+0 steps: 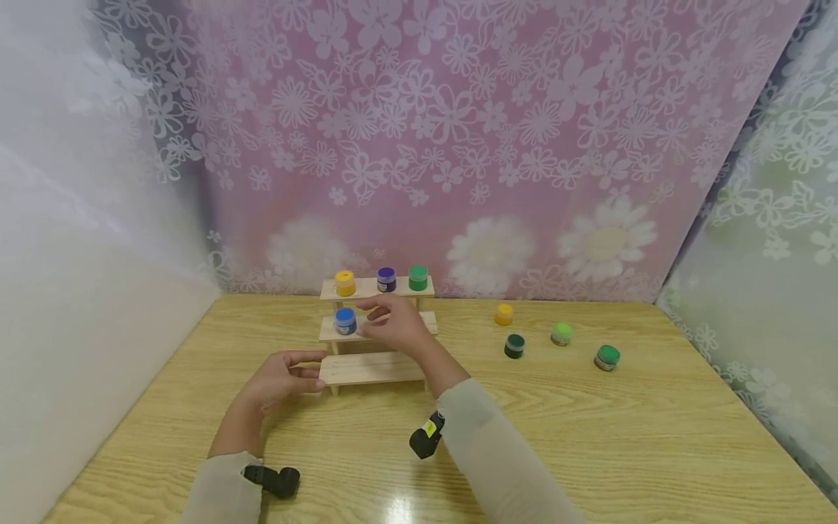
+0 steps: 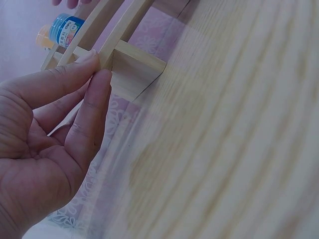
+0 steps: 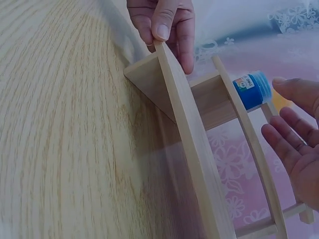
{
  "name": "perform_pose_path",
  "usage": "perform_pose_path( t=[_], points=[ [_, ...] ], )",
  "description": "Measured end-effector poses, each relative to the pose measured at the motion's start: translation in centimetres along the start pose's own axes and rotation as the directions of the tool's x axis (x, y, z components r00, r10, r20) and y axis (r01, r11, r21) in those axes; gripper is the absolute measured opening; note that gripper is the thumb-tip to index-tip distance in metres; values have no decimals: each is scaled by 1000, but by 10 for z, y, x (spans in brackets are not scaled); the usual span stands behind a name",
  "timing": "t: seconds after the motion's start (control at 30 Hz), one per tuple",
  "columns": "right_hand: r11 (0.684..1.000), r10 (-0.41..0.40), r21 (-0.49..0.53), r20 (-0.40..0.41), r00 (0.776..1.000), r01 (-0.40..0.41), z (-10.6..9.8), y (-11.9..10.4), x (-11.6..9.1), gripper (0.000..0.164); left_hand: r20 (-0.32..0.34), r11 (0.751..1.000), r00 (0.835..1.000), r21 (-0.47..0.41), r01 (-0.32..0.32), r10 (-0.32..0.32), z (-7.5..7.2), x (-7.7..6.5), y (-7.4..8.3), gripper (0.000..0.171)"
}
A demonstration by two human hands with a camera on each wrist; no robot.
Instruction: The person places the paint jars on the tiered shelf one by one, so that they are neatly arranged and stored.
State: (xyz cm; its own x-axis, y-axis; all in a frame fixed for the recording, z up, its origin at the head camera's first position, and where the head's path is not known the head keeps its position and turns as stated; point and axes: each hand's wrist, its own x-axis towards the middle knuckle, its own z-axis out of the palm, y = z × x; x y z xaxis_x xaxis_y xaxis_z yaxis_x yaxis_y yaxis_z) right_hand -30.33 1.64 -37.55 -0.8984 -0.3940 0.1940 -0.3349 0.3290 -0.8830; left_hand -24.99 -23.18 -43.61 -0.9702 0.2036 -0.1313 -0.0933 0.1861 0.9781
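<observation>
A small three-tier wooden stand (image 1: pixel 373 369) rests on the table. My left hand (image 1: pixel 281 380) pinches the left end of its lowest shelf between thumb and fingers, seen close in the left wrist view. On the middle shelf, at its left end, sits a blue paint jar (image 1: pixel 345 322). Just right of that jar is my right hand (image 1: pixel 397 325), fingers spread and relaxed, holding nothing; a small gap separates thumb and jar (image 3: pixel 247 91) in the right wrist view. The top shelf carries a yellow jar (image 1: pixel 345 283), a purple jar (image 1: pixel 386 279) and a green jar (image 1: pixel 418 278).
On the table right of the stand are another yellow jar (image 1: pixel 503 314), a dark green jar (image 1: pixel 514 346), a light green jar (image 1: pixel 561 334) and a green jar (image 1: pixel 607 357). A pink flowered curtain (image 1: pixel 419 145) hangs behind the table.
</observation>
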Motion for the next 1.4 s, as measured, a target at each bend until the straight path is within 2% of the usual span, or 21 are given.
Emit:
perform_pose_path(
  t=[0.27,0.63,0.97,1.4],
  points=[
    [995,-95,-7,-9,995,95,-9,1,-11,41,-9,1000,1000,-2,2,-2,2,0,0,60],
    [991,-129,30,-30,991,130,-20,-2,-28,45,8,1000,1000,-3,-13,13,1,0,-2,61],
    [983,-175,51,-8,985,175,-35,1,-39,52,5,1000,1000,-16,-15,15,1,0,-2,60],
    [978,-210,14,-27,977,210,-52,4,-56,49,7,1000,1000,-20,-12,12,0,0,-2,61]
  ],
)
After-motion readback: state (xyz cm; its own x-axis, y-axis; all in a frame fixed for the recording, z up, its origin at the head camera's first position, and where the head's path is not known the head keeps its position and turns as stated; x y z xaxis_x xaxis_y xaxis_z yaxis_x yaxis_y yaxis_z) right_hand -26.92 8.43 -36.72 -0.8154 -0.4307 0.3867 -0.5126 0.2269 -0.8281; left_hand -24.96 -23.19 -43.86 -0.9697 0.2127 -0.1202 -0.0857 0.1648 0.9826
